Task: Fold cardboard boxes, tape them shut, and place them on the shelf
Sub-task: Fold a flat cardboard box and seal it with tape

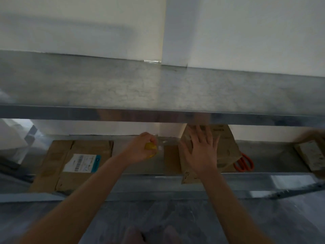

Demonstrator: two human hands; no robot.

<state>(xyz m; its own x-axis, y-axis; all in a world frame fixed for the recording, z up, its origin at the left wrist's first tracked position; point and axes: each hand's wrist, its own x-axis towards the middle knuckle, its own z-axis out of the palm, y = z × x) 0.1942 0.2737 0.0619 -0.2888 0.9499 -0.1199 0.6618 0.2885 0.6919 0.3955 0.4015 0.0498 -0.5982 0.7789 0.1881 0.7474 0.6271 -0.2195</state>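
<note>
A brown cardboard box (226, 148) stands on the lower metal shelf (228, 180), its top hidden behind the upper shelf's front edge. My right hand (202, 150) lies flat on the box's front face, fingers spread. My left hand (140, 148) is closed around a yellow tape roll (150, 147), and a strip of clear tape (165, 142) runs from it toward the box's left side. The picture is blurred.
Flattened cardboard with a white label (80, 163) lies on the shelf at left. Orange-handled scissors (244, 163) lie right of the box. Another labelled cardboard piece (311, 155) sits at far right. The upper metal shelf (158, 92) spans the view above.
</note>
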